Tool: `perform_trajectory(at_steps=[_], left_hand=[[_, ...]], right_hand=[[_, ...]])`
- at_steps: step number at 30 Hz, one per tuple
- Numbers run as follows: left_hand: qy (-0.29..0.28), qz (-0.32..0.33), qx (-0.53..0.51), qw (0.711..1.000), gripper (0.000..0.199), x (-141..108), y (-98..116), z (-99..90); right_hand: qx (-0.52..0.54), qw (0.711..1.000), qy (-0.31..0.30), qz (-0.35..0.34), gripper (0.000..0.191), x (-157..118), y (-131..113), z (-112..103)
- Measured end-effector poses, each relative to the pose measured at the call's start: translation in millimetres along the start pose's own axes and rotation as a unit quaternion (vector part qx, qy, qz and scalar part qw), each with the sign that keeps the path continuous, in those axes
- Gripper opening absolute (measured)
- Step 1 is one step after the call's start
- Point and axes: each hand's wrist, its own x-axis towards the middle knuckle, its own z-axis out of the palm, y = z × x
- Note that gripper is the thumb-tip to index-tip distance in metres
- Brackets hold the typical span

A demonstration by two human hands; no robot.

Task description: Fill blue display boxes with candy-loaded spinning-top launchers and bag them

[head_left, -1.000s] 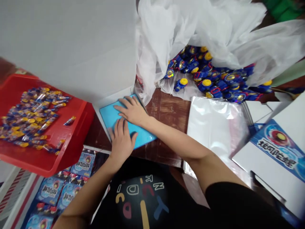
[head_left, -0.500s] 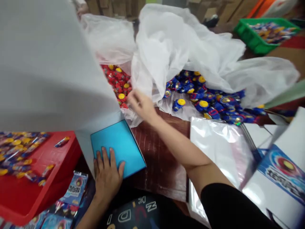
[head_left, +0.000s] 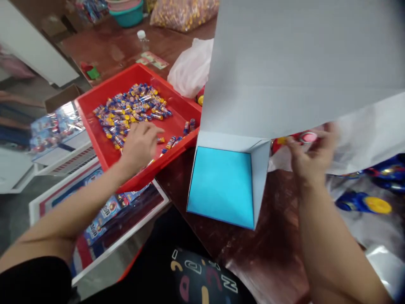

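My left hand [head_left: 141,143] is over the red tray [head_left: 90,122], its fingers loosely bent and apart above small tubes with blue and yellow ends [head_left: 126,109]. I see nothing held in it. At the right, my right hand [head_left: 311,158] has its fingers around a red toy piece [head_left: 295,137] with a pink round face, partly hidden by the fingers. Between my hands stands an open white box [head_left: 234,109] with a bright blue inner panel [head_left: 221,183]; its raised lid hides part of the table.
Blue toy pieces with yellow discs [head_left: 363,202] lie on clear plastic at the right. Printed packets [head_left: 107,211] fill a white-edged box below the tray. At the back are a bottle [head_left: 142,38], teal basin [head_left: 128,17] and a large filled bag [head_left: 185,14].
The view has swung left. My left hand has left the blue panel and moved over the red tray. My right hand, earlier at the red pieces, now has one in its fingers.
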Motion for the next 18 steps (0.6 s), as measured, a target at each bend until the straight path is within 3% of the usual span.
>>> perform_trajectory(at_steps=[1,3,6,8,11,14,16,18], left_hand=[[-0.038,-0.007,0.006,0.999,0.033,14.0,-29.0,4.9],[-0.103,-0.012,0.007,0.995,0.037,34.1,-72.4,24.8],[-0.155,-0.008,0.001,0.988,0.051,41.8,-91.7,46.0],[-0.153,-0.006,-0.007,0.988,0.054,34.8,-75.9,38.7],[-0.158,0.031,-0.095,0.982,0.046,12.6,-21.1,2.4],[-0.252,0.086,-0.284,0.921,0.035,-15.0,44.2,-30.0],[-0.292,0.074,-0.362,0.882,0.03,-30.6,75.2,-36.0],[-0.294,0.061,-0.386,0.873,0.028,-41.6,90.0,-32.0]], right_hand=[[0.105,0.992,0.061,-0.034,0.042,-9.1,-8.0,-9.4],[0.27,0.948,0.144,-0.09,0.048,-25.8,-33.5,-28.2],[0.309,0.94,0.09,-0.114,0.054,-46.7,-80.1,-58.1],[0.255,0.954,-0.005,-0.157,0.055,-58.1,-107.0,-75.5],[0.15,0.946,-0.128,-0.256,0.051,-70.1,-139.1,-82.8],[0.1,0.925,-0.167,-0.327,0.038,-78.7,-162.5,-65.5],[0.082,0.915,-0.179,-0.352,0.035,-85.1,-173.3,-52.0],[0.057,0.909,-0.194,-0.366,0.034,-92.1,-180.8,-46.3]])
